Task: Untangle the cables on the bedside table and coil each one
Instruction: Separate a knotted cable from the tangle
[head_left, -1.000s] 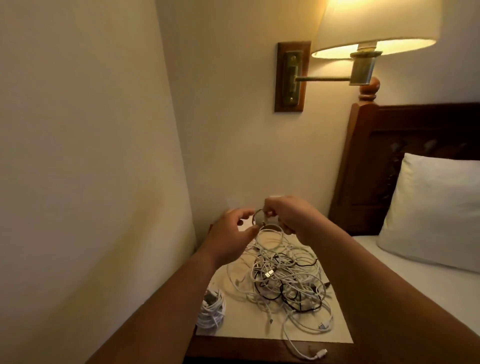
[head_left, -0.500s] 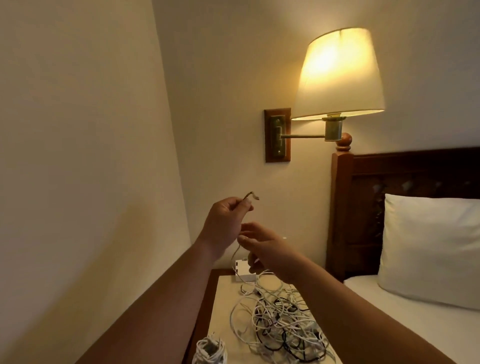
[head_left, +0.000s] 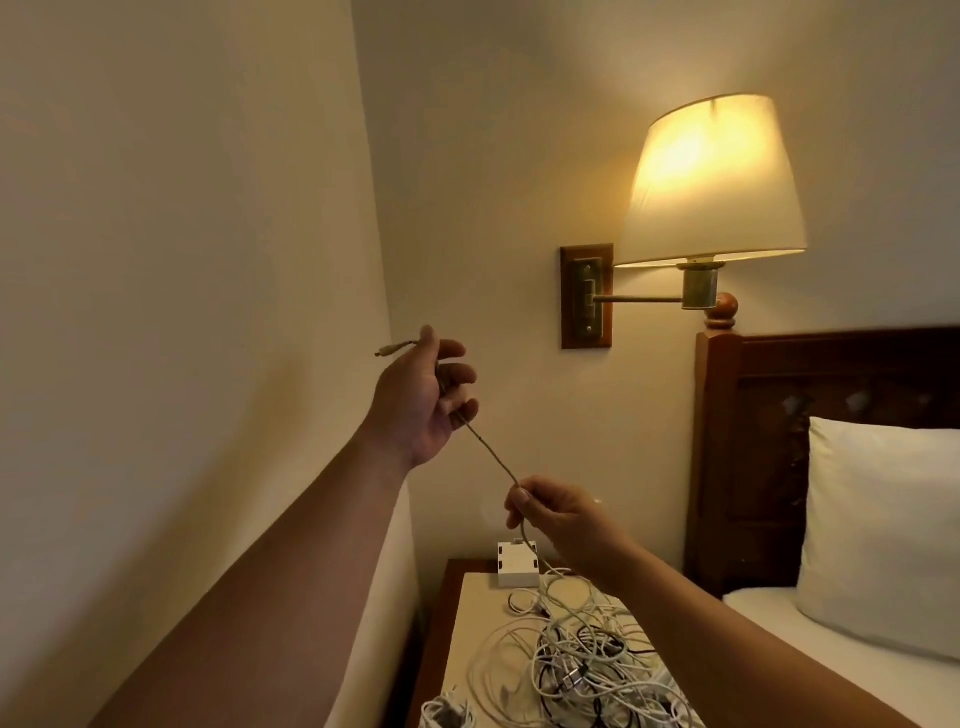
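You hold one thin cable (head_left: 491, 457) stretched between your two hands above the bedside desk (head_left: 480, 618). Your left hand (head_left: 418, 402), raised near the wall, has its fingers curled round the cable, and the plug end (head_left: 392, 347) pokes out past the thumb. Your right hand (head_left: 561, 514), lower and nearer the desk, pinches the same cable between thumb and forefinger. Below that pinch the cable drops into the tangle (head_left: 587, 670) of white and black leads heaped on the desk.

A small white box (head_left: 517, 564) sits at the back of the desk, just beside the heap. A bundle of white cable (head_left: 447, 714) lies at the near left edge, partly cut off by the frame. A lit wall lamp (head_left: 714, 176) glows beside the bed's pillow (head_left: 883, 530).

The hazard appears to lie in the pull. The cable's far end is buried in the heap, so a hard draw upward could cinch hidden loops into knots. It could also lift the whole heap and drag neighbouring leads, or the white box, toward the desk edge. If the pinch slips under tension, the plug end could whip loose. Where this cable crosses the others cannot be made out, so feeding it out slowly looks the safer course.
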